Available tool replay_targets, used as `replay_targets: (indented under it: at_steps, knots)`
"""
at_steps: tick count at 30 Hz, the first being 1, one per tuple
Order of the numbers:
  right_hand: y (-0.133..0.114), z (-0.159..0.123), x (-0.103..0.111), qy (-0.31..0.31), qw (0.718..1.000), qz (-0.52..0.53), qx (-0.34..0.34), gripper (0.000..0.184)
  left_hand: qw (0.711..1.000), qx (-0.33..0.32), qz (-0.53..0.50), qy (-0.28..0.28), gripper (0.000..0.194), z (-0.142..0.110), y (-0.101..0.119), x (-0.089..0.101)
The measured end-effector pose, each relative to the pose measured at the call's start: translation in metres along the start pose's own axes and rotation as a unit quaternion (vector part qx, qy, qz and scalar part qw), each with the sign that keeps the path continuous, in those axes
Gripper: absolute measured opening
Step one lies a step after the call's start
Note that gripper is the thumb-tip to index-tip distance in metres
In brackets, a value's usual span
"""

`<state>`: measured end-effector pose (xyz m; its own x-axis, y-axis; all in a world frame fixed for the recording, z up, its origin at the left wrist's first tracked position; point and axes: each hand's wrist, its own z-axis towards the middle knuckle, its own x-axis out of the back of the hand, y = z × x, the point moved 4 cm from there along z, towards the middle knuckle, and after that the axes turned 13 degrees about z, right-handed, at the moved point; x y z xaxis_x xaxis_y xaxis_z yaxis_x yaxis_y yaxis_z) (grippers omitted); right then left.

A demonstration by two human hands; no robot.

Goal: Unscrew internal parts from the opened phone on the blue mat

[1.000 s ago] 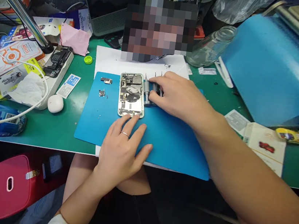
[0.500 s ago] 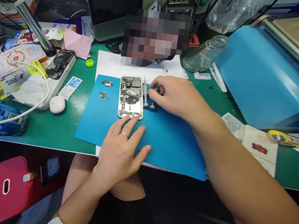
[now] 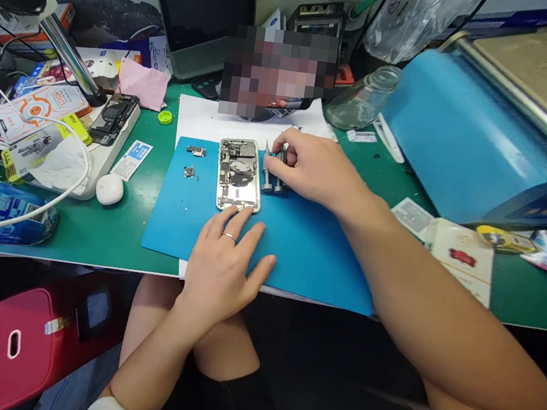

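An opened smartphone [image 3: 239, 177] with its inner parts exposed lies upright on a blue mat [image 3: 306, 263]. My left hand [image 3: 222, 265] rests below it with fingers spread, the fingertips at the phone's lower edge. Beside the phone's right edge my right hand [image 3: 313, 166] is closed, thumb and forefinger pinched around a grey precision screwdriver [image 3: 267, 183] whose tip points away from me. A second screwdriver [image 3: 279, 184] lies close by, partly hidden under the fingers. Left of the phone are a small metal part [image 3: 196, 151], another small part [image 3: 189, 172] and tiny screws.
A glass jar [image 3: 362, 99] and a large blue machine [image 3: 443, 140] stand to the right. Papers [image 3: 463, 257] lie near the right forearm. On the left are a white earbud case [image 3: 109, 189], a lamp stand [image 3: 74, 54] and a white cable [image 3: 52, 199]. A dark-screened device [image 3: 204, 1] stands behind.
My right hand has shifted slightly left, from the right screwdriver to the left one. My left hand stays at the phone's lower edge. The camera view has moved a little.
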<state>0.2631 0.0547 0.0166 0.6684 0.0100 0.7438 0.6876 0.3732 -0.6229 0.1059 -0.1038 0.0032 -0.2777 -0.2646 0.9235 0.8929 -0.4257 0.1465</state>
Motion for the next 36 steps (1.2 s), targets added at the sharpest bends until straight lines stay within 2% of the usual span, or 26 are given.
replay_targets:
  at_steps: [4,9,16,23,26,31,34,36]
  knots:
    - [0.001,0.001,-0.001,0.0,1.0,0.002,-0.007,0.016,1.0,-0.001,0.001,0.003,0.04,-0.001,0.0,0.0]
    - [-0.001,0.0,-0.001,0.034,0.999,-0.003,0.024,0.017,1.0,-0.004,0.008,0.003,0.039,-0.001,0.0,0.0]
    - [-0.003,0.001,0.003,0.076,0.997,0.016,0.015,0.027,1.0,-0.009,0.016,-0.002,0.04,-0.002,0.0,-0.001]
    - [0.002,0.007,-0.01,0.04,0.997,0.051,0.048,0.03,1.0,-0.014,0.022,-0.012,0.04,-0.004,-0.002,0.0]
    - [0.001,0.007,-0.012,0.04,0.995,0.066,0.059,0.03,0.999,-0.022,0.043,-0.023,0.047,-0.004,-0.001,0.001]
    - [-0.002,0.004,-0.011,0.079,0.986,0.123,0.076,0.03,0.996,-0.042,0.079,-0.028,0.067,-0.004,0.003,-0.001]
    - [-0.001,0.004,-0.012,0.096,0.974,0.197,0.055,0.029,0.994,-0.048,0.091,-0.028,0.078,-0.005,0.004,-0.004]
    - [0.002,0.005,-0.015,0.093,0.955,0.282,0.019,0.028,0.993,-0.054,0.097,-0.026,0.084,-0.006,0.004,-0.006]
